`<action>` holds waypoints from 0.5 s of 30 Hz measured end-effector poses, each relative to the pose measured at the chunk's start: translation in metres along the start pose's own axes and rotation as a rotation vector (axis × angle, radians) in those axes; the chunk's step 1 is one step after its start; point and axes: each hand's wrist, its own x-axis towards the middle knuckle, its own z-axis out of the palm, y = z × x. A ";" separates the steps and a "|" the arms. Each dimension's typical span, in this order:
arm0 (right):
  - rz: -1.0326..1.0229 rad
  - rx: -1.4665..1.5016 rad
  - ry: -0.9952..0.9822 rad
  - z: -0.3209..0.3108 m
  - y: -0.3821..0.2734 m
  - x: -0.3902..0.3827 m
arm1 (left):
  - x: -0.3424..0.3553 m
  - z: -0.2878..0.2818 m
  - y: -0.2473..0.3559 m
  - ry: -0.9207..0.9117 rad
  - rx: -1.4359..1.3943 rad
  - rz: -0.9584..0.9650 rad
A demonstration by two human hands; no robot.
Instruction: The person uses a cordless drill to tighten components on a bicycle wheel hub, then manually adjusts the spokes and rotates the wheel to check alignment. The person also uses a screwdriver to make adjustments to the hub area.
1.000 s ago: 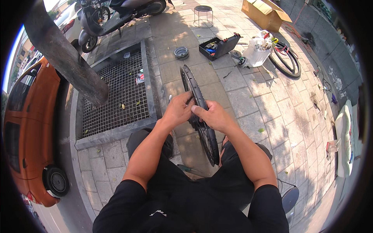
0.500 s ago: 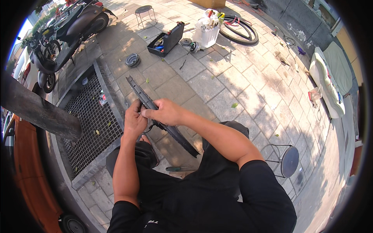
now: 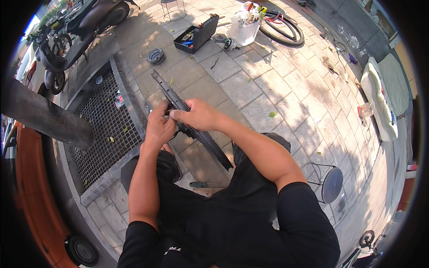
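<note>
Between my two hands a long, narrow, black curved strip (image 3: 210, 143) slants from the far left toward my knees; it is channel-shaped, like a mudguard, with small holes along its far part. My right hand (image 3: 196, 114) is closed over its middle from the right, its thumb reaching to the left edge. Along the left edge, my left hand (image 3: 161, 125) has its fingers curled in, touching the strip close to my right thumb. Whatever small thing may lie between the fingertips is hidden. Dark parts hang under the strip below my hands.
A green-handled tool (image 3: 199, 184) lies between my feet. Ahead are a round metal part (image 3: 156, 56), an open black toolbox (image 3: 201, 35), a white container (image 3: 243, 27) and a bicycle tyre (image 3: 292, 43). A stool (image 3: 332, 185) stands right; a grate (image 3: 107, 120) and trunk (image 3: 49, 116) left.
The whole view has shifted slightly, so my hands and the black strip sit a little higher and further right. My grip on the strip looks much the same.
</note>
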 end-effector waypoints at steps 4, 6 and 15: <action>0.002 -0.002 -0.001 -0.003 -0.009 -0.004 | 0.002 0.000 0.008 0.096 0.024 -0.025; 0.026 -0.039 -0.005 -0.005 -0.011 -0.006 | 0.003 0.003 0.008 0.188 0.012 -0.015; -0.129 -0.132 0.114 -0.006 -0.004 -0.009 | -0.001 0.000 0.010 -0.005 0.205 0.113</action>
